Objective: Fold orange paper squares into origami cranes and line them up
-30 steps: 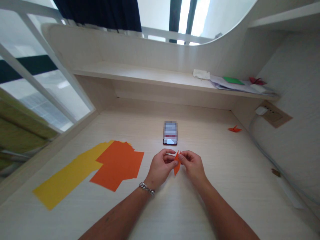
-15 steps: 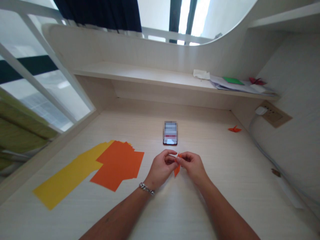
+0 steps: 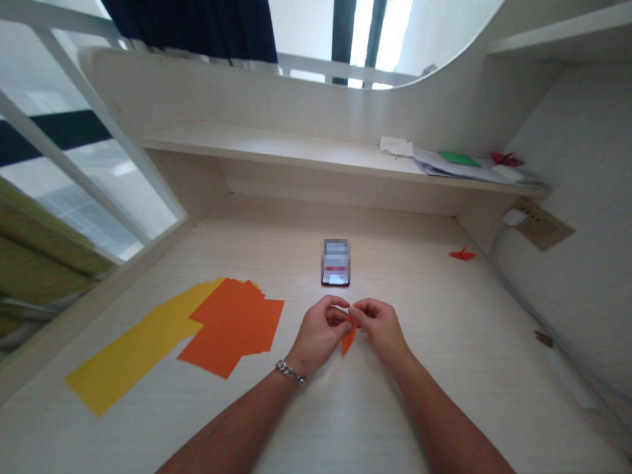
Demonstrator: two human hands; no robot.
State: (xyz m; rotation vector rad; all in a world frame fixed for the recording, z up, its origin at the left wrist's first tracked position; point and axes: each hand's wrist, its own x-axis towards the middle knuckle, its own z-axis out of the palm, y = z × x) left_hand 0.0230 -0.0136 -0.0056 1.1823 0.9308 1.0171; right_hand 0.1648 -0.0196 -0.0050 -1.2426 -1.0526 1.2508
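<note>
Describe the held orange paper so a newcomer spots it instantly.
On the pale desk, find the phone. Just nearer the viewer, the left hand and right hand pinch the small folded paper. It's held, unlike the flat orange sheets and the orange figure lying at right.

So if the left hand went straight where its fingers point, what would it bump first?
Probably the right hand, just across from the left hand, which pinches the folded orange paper. How close the two hands are in depth is hard to tell.

bare forearms (image 3: 447, 408), chunky silver chain-link bracelet (image 3: 291, 373) around the left wrist (image 3: 299, 359), right wrist (image 3: 403, 359) bare
</note>
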